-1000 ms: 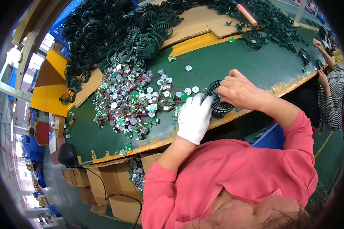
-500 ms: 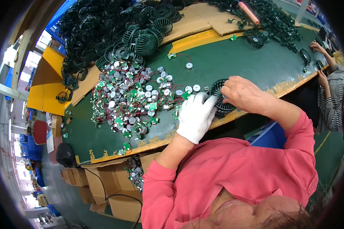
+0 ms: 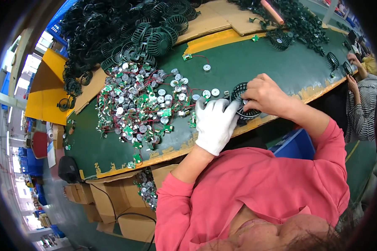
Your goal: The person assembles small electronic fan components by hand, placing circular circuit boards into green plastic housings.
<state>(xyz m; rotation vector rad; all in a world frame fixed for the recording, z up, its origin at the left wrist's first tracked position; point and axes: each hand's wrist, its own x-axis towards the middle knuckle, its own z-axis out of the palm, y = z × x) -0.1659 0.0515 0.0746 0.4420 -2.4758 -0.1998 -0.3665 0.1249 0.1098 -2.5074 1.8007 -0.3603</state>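
A dark green round fan cage (image 3: 239, 90) with thin ribs sits near the table's front edge, between my hands. My left hand (image 3: 214, 125), in a white glove, grips its left rim with thumb and fingers. Bare, my right hand (image 3: 266, 97) reaches over the cage from the right. Its fingers are curled and pinched together inside the cage, beside a small silvery disc (image 3: 245, 102); what they pinch is mostly hidden. Left of the glove lies a pile of small motors (image 3: 144, 100) with silver discs, red wires and green circuit boards. Two loose disc motors (image 3: 215, 92) lie just beyond the glove.
A big heap of dark green fan cages (image 3: 125, 29) fills the far left. Dark green plastic parts (image 3: 301, 25) lie at the far right by an orange-pink rod (image 3: 272, 11). Another person's hand (image 3: 352, 85) works at the right. Open cardboard boxes (image 3: 113, 201) stand below the table.
My right hand has shifted slightly, uncovering more of the cage's inside and a silvery disc. My gloved fingers have spread a little along the rim. The whole view has tilted slightly.
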